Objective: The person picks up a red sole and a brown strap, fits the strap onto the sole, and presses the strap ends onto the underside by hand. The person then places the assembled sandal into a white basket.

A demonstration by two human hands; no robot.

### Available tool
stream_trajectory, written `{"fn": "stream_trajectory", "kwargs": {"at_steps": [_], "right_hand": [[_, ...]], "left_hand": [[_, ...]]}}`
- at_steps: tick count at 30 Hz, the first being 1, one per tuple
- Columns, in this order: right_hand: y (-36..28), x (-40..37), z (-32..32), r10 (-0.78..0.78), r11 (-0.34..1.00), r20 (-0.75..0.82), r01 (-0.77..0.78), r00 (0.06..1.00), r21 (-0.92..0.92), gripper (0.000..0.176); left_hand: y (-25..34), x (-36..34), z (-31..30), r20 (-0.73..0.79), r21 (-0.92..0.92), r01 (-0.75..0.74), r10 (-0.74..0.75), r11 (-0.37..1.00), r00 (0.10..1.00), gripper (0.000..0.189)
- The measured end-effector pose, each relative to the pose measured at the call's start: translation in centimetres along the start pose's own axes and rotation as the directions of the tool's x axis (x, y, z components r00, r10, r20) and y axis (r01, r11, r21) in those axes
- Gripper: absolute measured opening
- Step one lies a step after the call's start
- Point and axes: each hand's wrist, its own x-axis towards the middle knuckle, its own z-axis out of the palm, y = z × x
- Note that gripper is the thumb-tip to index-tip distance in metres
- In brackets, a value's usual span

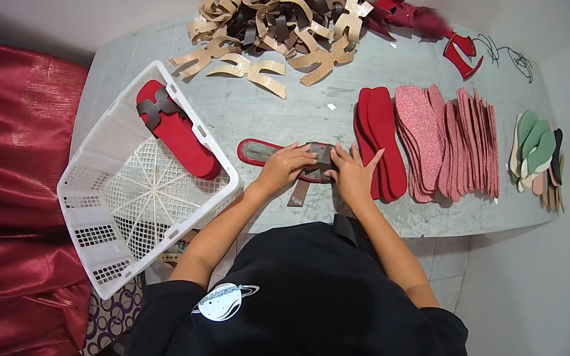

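Note:
A sandal sole [255, 152] with a red rim and a grey underside lies on the table in front of me. Across its right part sits a dark brown strap [319, 155], one end [299, 194] sticking out toward me. My left hand [288, 169] is closed on the strap and sole from the left, fingers bent over them. From the right, my right hand [353, 177] holds the strap's other side with thumb and forefinger, its outer fingers spread. The fingers partly hide where strap and sole meet.
A white plastic basket [220, 138] at left holds a red sandal [182, 138]. Red soles [381, 143] and pink soles [449, 145] stand right of my hands. Behind are piled straps [282, 15] and red pieces [410, 18]; green soles [534, 144] lie far right.

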Motion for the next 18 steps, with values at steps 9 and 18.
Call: {"fn": "stream_trajectory", "kwargs": {"at_steps": [9,18], "right_hand": [[0.13,0.01,-0.07,0.001,1.0,0.009,-0.001,1.0,-0.001,0.05],[0.42,-0.1,0.16,-0.003,1.0,0.015,0.003,1.0,0.012,0.053]], "left_hand": [[-0.08,-0.14,0.38,-0.024,0.082,-0.064,0.066,0.995,0.998,0.022],[0.45,0.02,0.39,-0.018,0.143,-0.068,0.071,0.987,0.997,0.025]]}}
